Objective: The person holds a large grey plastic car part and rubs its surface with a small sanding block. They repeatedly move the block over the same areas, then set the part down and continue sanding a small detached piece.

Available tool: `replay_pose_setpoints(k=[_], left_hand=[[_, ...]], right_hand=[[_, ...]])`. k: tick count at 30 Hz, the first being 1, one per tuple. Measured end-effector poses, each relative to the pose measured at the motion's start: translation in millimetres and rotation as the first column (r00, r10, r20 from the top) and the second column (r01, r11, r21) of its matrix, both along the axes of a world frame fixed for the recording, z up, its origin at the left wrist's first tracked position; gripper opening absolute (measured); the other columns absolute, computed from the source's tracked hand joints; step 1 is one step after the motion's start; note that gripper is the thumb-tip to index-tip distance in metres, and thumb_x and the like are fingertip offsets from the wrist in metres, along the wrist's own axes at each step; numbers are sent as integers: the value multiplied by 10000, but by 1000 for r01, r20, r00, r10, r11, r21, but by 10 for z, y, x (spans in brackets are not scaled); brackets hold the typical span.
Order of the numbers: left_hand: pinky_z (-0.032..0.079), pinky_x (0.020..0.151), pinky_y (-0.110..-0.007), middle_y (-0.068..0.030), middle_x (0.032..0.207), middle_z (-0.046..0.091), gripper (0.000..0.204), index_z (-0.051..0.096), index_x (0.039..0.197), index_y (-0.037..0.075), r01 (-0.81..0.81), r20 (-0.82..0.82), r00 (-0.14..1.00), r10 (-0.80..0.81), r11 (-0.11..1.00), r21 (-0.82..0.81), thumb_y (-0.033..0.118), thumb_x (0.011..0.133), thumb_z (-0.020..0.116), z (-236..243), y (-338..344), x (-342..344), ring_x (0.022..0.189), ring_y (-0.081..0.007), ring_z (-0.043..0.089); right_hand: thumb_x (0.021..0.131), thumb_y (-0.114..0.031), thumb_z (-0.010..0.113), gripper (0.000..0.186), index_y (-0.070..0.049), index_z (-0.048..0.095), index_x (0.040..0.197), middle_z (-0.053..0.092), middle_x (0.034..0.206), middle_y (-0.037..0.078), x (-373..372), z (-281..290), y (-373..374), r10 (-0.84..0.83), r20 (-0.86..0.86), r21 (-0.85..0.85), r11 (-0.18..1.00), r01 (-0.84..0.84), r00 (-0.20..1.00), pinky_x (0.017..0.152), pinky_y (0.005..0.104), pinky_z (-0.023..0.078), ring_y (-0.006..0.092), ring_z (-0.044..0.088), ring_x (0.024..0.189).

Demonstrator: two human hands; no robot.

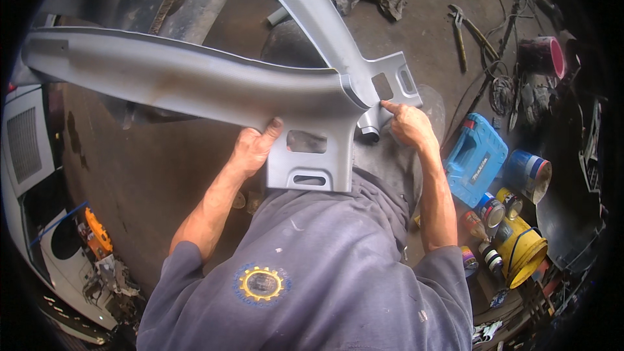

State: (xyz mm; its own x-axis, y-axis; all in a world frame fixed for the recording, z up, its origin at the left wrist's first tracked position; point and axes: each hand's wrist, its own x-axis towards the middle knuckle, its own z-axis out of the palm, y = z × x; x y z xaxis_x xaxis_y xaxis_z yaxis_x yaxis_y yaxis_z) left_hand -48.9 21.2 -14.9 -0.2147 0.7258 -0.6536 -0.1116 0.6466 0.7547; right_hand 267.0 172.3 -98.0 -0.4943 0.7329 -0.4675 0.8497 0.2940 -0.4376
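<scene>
trim panel (pixel 195 84) gripped by left hand (pixel 255 148); right of it, right hand (pixel 412 127) touches second panel (pixel 318 16), grasp unclear; one-sided hold risks tipping.

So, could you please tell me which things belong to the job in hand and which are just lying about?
Part of the job:
front grey panel, left hand on its edge
rear grey panel, right hand at its near end

Apparently lying about:
blue case
yellow bucket
pink-rimmed container
orange object
</scene>
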Motion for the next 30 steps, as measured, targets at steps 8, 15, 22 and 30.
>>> replay_pose_setpoints(k=[8, 15, 22, 30], left_hand=[[564, 626, -301, -87, 804, 680, 588, 636, 1075, 18, 22, 2, 1000, -22, 999, 26, 572, 879, 672, 8, 77, -27, 673, -165, 669], [565, 634, -298, -88, 807, 685, 604, 646, 1053, 10, 16, -7, 1000, -16, 1000, 19, 586, 874, 669, 11, 79, -23, 680, -165, 673], [568, 636, -296, -84, 807, 681, 615, 641, 1060, 2, -2, -8, 1000, 2, 999, 44, 588, 877, 665, -43, 73, -17, 675, -169, 677], [567, 635, -300, -84, 812, 678, 591, 644, 1057, 12, 18, 5, 1000, -18, 999, 52, 578, 885, 663, -44, 72, -36, 691, -167, 678]], right_hand=[[852, -33, 442, 524, -148, 649, 1320, 709, 997, 243, -70, 61, 77, 2, 39, 2, 1000, -2, 999, 809, 454, 543, 376, 705, 899], [848, -29, 446, 526, -142, 648, 1320, 710, 985, 243, -64, 35, 62, 13, 18, 27, 1000, -13, 1000, 804, 454, 543, 370, 706, 889], [836, -23, 457, 535, -143, 647, 1321, 709, 981, 242, -45, -6, 60, 14, 6, 34, 999, -15, 1000, 794, 456, 544, 366, 708, 868], [835, -22, 458, 543, -150, 643, 1329, 711, 988, 241, -61, 13, 66, 20, 29, 26, 999, -21, 999, 806, 450, 548, 365, 711, 871]])
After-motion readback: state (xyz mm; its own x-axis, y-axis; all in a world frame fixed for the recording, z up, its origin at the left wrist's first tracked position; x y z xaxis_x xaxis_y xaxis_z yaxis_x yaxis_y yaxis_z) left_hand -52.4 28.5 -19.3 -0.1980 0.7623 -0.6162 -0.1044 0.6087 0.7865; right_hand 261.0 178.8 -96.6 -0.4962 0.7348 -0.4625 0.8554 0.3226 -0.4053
